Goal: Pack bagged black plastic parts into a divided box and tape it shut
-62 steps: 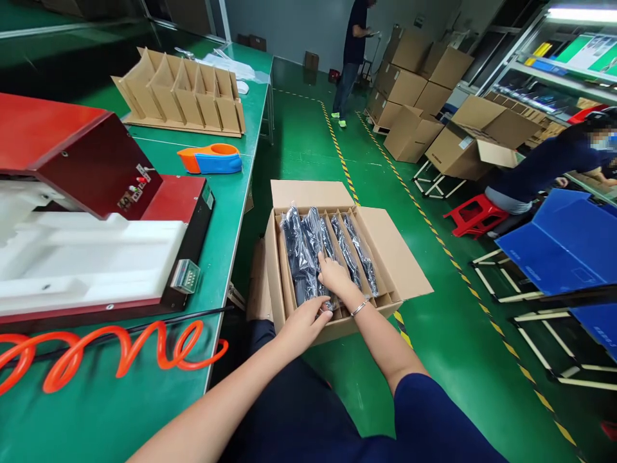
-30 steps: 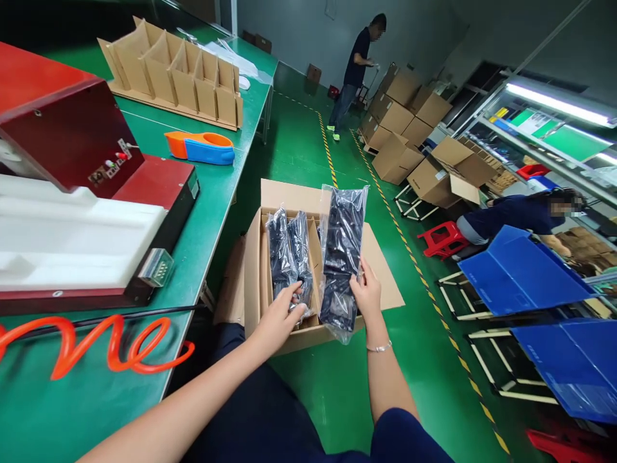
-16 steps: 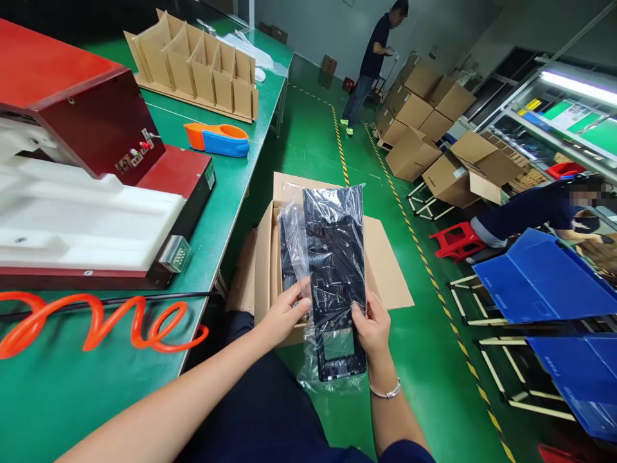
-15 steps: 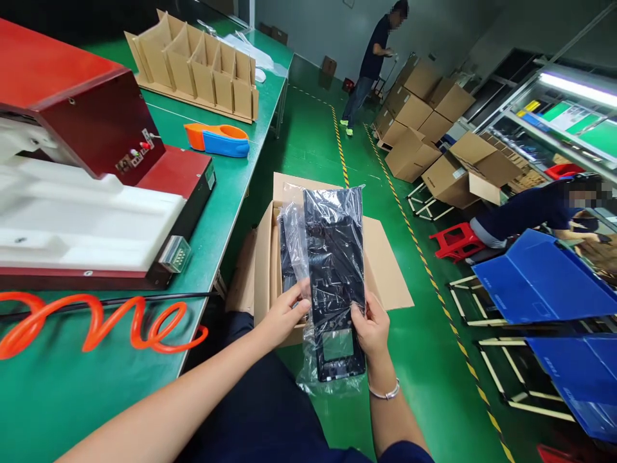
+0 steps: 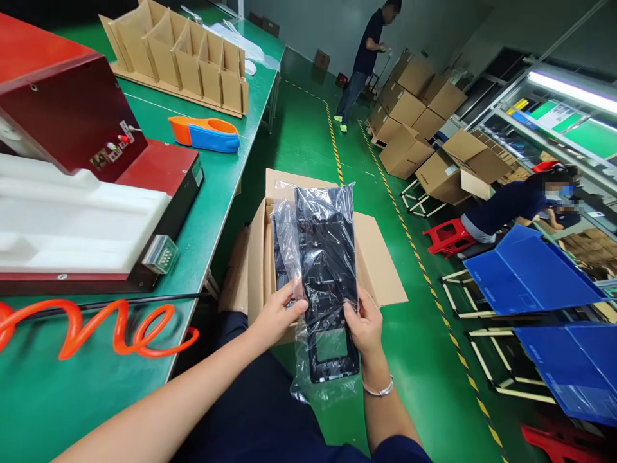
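Both my hands grip a long black plastic panel (image 5: 328,263) inside a clear plastic bag (image 5: 288,228). A rectangular window opening shows near the panel's lower end. My left hand (image 5: 282,315) is closed on the bag's loose side at the panel's left edge. On the right edge, my right hand (image 5: 365,319) is closed with its thumb on the front. Behind the panel stands an open cardboard box (image 5: 260,257), its flaps spread; another dark part shows inside, mostly hidden.
On the green bench (image 5: 212,212) at left are a red machine (image 5: 159,167) with a white bed, an orange coiled hose (image 5: 72,328), a tape dispenser-like orange-and-blue item (image 5: 205,134) and a cardboard divider (image 5: 178,61). Blue bins (image 5: 530,273) and two people are to the right and back.
The view has shifted slightly, so the surroundings sit a little further left. My hands keep the same hold on the bagged panel. The seated person at right has changed posture.
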{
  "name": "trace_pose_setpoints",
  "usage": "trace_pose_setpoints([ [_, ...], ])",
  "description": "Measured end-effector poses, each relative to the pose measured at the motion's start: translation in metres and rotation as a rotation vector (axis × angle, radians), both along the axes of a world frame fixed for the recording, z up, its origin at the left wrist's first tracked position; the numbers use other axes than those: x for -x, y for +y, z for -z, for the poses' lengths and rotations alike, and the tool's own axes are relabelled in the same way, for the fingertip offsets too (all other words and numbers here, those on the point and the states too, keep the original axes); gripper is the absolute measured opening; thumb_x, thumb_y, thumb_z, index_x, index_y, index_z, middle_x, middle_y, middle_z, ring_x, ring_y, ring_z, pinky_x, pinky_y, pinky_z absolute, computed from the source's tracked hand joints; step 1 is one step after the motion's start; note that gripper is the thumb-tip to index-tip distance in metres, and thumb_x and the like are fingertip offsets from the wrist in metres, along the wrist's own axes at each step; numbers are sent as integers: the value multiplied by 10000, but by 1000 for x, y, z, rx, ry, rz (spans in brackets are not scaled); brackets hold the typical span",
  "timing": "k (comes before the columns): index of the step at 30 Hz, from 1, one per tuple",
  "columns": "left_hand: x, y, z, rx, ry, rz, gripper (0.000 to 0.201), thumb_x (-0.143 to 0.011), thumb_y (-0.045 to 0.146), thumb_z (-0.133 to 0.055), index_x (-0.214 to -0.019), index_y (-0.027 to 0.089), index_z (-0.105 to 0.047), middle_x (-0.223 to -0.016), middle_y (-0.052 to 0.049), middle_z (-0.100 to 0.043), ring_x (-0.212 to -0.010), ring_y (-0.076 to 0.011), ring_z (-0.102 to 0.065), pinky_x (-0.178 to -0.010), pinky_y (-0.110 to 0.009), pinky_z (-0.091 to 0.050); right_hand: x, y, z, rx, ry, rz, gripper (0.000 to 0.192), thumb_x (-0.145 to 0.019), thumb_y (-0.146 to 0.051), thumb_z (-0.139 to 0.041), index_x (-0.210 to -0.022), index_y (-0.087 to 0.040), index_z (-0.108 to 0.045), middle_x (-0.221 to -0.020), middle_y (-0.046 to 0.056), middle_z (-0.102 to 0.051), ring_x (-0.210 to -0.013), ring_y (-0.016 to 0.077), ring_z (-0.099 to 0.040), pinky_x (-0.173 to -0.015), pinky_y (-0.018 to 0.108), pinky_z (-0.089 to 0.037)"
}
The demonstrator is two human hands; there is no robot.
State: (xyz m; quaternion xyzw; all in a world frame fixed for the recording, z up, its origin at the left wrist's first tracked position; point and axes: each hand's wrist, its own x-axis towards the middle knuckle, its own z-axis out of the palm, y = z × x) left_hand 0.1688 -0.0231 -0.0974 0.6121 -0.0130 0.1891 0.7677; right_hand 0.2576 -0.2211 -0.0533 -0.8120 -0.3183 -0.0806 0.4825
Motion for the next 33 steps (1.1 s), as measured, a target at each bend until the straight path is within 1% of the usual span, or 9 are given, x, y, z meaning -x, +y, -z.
trace_pose_setpoints([
  [2,0,0,0,40,1,10,717,-789,724,-623,-1240,167,-647,-1081,-104,-718,-1023,-287,-653,-981,-432,-502,0,-1,-2,-5,46,-19,531,-846,-390,-633,-1349,-221,-630,-1185,107,-695,-1059,267,-666,-926,442,-586],
  [7,-1,0,-1,155,-16,32,694,-796,648,-679,-1271,145,-627,-984,-86,-719,-911,-252,-660,-875,-377,-521,-1,0,-6,-37,202,-100,612,-820,-447,-692,-1380,-217,-601,-1343,100,-644,-1225,284,-613,-1075,478,-505],
  [11,-1,1,-5,240,18,39,685,-759,625,-731,-1227,132,-654,-948,-89,-734,-886,-251,-682,-814,-348,-534,-2,3,-13,-104,330,-194,698,-786,-509,-745,-1396,-214,-580,-1432,93,-590,-1311,284,-562,-1140,467,-441],
  [14,-1,3,-9,315,32,39,653,-748,617,-747,-1170,124,-681,-945,-98,-752,-918,-264,-699,-838,-354,-545,-2,4,-17,-135,395,-263,737,-764,-585,-747,-1384,-218,-590,-1401,86,-617,-1317,295,-556,-1150,483,-422],
  [17,-1,3,-13,374,29,40,604,-754,588,-759,-1132,121,-698,-1013,-115,-762,-989,-278,-701,-895,-364,-542,-2,4,-19,-140,420,-270,718,-794,-628,-694,-1381,-228,-594,-1386,71,-630,-1310,298,-560,-1160,499,-401],
  [20,-2,2,-15,417,12,43,559,-772,555,-761,-1123,123,-706,-1052,-118,-762,-1037,-286,-696,-937,-377,-533,-1,5,-20,-122,420,-267,711,-822,-631,-658,-1396,-220,-579,-1398,74,-622,-1347,298,-526,-1167,491,-389],
  [28,-3,2,-12,427,8,37,548,-779,542,-763,-1125,121,-703,-1053,-121,-764,-1074,-300,-688,-939,-380,-537,-1,7,-20,-123,396,-278,668,-843,-611,-646,-1397,-244,-576,-1460,56,-572,-1375,287,-504,-1197,486,-351],
  [31,-1,2,-15,423,20,32,559,-776,546,-763,-1138,125,-700,-1080,-118,-759,-1088,-301,-681,-951,-385,-531,-4,5,-19,-132,393,-311,623,-859,-581,-649,-1392,-265,-581,-1473,37,-560,-1391,275,-487,-1210,479,-331],
  [33,-1,2,-16,418,21,26,565,-775,551,-761,-1144,127,-700,-1099,-116,-754,-1095,-300,-675,-959,-386,-525,-4,4,-19,-119,396,-338,641,-864,-599,-637,-1409,-271,-565,-1488,32,-545,-1406,272,-470,-1216,474,-322],
])
